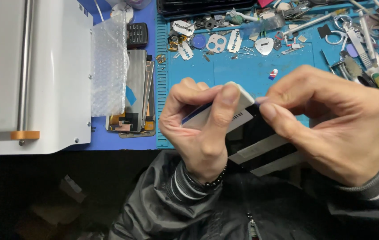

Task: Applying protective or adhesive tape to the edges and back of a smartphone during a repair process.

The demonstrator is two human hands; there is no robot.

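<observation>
Item 1: your left hand [200, 129], raised above the desk's near edge, fingers closed around a thin white card [238, 100]; the thumb presses on its upper face and the other fingers curl beneath. A dark bead bracelet [214, 181] sits at that wrist.

Item 2: your right hand [331, 129], fingers closed, thumb and forefinger pinching at the edge of the black phone panel [256, 133] just beside the card's tip. The panel sits between your 2 hands, held in front of your chest, with pale strips across its lower part. What exactly the pinch holds cannot be told.

Item 3: blue work mat [243, 69] on the desk, beyond your hands.

Item 4: scattered along the mat's far edge are razor blades [234, 41], a white pick [264, 46], small metal parts, tweezers and brushes at the right.

Item 5: stack of phone screens [137, 93], left of the mat, partly under a sheet of bubble wrap [108, 66].

Item 6: white machine [34, 75] at far left, with a metal rod and an orange tab.

Item 7: dark jacket with striped grey cuffs, on both arms.
</observation>
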